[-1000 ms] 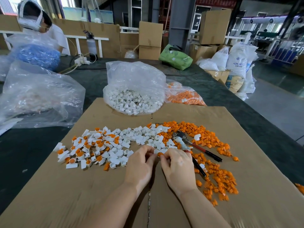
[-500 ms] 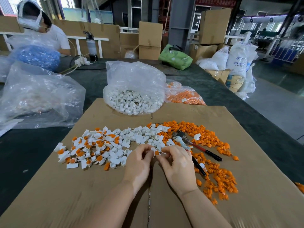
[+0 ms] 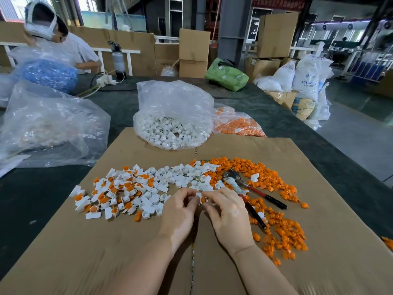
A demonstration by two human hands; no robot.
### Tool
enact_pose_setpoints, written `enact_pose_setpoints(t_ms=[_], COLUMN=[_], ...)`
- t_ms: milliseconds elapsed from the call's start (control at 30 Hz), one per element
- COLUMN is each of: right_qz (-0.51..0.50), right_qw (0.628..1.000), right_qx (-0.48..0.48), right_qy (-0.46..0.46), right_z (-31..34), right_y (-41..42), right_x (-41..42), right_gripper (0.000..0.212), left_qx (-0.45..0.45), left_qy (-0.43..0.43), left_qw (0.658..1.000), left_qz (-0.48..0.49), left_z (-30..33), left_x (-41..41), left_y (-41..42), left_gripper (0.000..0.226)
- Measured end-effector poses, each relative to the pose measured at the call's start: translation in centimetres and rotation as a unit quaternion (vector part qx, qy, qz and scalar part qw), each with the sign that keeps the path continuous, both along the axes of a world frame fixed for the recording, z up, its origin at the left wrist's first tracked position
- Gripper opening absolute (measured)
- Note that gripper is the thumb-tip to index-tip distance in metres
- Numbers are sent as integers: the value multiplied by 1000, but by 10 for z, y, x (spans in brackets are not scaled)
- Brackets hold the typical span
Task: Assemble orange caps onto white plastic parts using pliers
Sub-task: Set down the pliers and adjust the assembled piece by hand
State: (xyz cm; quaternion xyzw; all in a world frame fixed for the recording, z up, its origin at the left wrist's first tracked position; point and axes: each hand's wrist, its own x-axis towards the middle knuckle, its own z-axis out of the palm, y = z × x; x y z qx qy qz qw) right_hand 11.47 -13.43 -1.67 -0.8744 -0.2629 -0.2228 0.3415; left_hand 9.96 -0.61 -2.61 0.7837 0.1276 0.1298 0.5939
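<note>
My left hand (image 3: 179,211) and my right hand (image 3: 228,211) meet over the brown cardboard sheet (image 3: 106,252), fingertips pinched together on a small white plastic part (image 3: 198,195) with an orange cap (image 3: 203,199) in it. Loose white parts (image 3: 182,177) lie just beyond my fingers. Parts with orange caps fitted (image 3: 114,194) are spread to the left. Loose orange caps (image 3: 282,233) cover the right side. Pliers with red and black handles (image 3: 251,192) lie among the caps, right of my right hand, untouched.
A clear bag of white parts (image 3: 172,118) and a bag of orange caps (image 3: 236,124) stand behind the cardboard. A big crumpled clear bag (image 3: 46,126) sits at the left. Another person (image 3: 63,43) works at the far left behind a bag of blue pieces (image 3: 46,74).
Both hands have stayed together at the same spot, the fingers shifting slightly on the small part. The view has tilted a little; the person at the back left leans further into view.
</note>
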Motion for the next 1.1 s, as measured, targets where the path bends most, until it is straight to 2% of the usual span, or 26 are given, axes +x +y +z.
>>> enact_pose_setpoints(t_ms=[233,500,867,1100], right_qz=[-2,-5,4,-16], right_qw=[1000,1000,1000,999], right_qx=[-1,23,25,20], right_qy=[-5,0,-16,-21], right_z=[2,0,-1,-4], right_y=[0,0,-1,-1], right_x=[-1,0,2,4], right_gripper=[21,24,21,27], left_qx=[10,-52,-39,-43], left_qy=[-3,-23,-28,-26], left_qw=[1000,998,999,999], left_qz=[2,-14,-22,-12], left_z=[1,4,5,6], left_x=[-1,-2,-3,-1], left_y=[0,3,4,2], left_gripper=[5,8,7,6])
